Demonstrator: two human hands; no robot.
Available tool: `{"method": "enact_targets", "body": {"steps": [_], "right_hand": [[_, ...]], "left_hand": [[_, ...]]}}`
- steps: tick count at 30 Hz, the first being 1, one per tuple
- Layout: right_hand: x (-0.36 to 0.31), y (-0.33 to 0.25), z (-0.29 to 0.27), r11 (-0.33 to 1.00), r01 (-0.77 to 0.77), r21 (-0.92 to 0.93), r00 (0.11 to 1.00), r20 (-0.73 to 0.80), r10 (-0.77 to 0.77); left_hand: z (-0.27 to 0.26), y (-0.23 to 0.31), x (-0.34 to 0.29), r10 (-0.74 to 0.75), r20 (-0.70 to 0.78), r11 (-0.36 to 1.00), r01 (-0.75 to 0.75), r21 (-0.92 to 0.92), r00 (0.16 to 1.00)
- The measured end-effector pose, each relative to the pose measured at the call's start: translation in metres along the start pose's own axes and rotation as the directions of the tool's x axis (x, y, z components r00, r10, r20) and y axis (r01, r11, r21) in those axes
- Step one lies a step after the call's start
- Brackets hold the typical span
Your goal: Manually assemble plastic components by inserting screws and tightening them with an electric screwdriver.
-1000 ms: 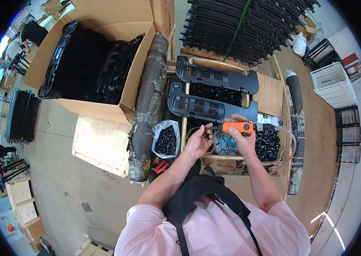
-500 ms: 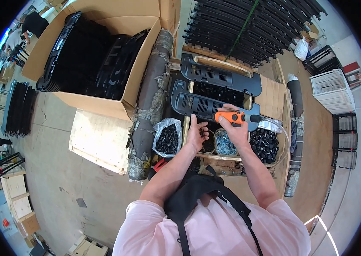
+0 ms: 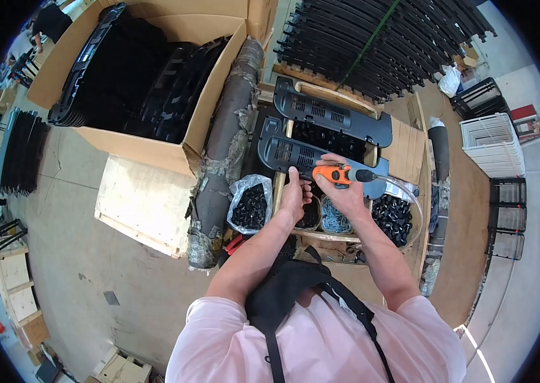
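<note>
My right hand [image 3: 343, 191] is wrapped round an orange and black power screwdriver [image 3: 340, 173], held level with its front end pointing left. A clear hose or cable curves away from its rear. At the near edge of a long black vented plastic panel [image 3: 286, 150], my left hand [image 3: 295, 195] has its thumb on the edge and its fingers curled below. The driver's tip sits close to those fingers, at the panel edge; the exact contact point is hidden. A second matching panel [image 3: 327, 113] lies behind, with small black parts [image 3: 321, 135] between the two.
Near me are a tub of silver screws [image 3: 334, 217], a bin of black plastic pieces [image 3: 392, 220] and a plastic-lined bag of black parts [image 3: 249, 205]. Left stand a wrapped roll [image 3: 222, 153] and a cardboard box [image 3: 136, 150] of black panels. Black bars [image 3: 340, 48] are stacked beyond.
The screwdriver and my right hand have shifted left along the panel's near edge, closer to my left hand. My left hand stays at the edge. The whole view has turned slightly.
</note>
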State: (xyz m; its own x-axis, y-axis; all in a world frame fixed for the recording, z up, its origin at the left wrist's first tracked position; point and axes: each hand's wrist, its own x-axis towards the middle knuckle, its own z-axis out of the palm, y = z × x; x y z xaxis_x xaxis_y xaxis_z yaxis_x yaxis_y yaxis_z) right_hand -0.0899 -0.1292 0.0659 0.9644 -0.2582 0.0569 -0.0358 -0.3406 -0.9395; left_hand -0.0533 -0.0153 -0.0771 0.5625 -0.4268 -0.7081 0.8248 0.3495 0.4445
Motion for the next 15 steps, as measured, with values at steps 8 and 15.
{"method": "enact_targets", "body": {"steps": [8,15], "right_hand": [[0.009,-0.003,0.005,0.975,-0.011,-0.221,0.999,0.041,0.02],[0.017,-0.022,0.0,0.958,0.072,-0.279,0.973,0.229,-0.007]], "left_hand": [[0.001,-0.001,0.007,0.026,-0.008,0.999,-0.026,0.043,1.0],[0.002,-0.004,0.008,0.057,-0.06,0.994,-0.052,0.094,0.997]]}}
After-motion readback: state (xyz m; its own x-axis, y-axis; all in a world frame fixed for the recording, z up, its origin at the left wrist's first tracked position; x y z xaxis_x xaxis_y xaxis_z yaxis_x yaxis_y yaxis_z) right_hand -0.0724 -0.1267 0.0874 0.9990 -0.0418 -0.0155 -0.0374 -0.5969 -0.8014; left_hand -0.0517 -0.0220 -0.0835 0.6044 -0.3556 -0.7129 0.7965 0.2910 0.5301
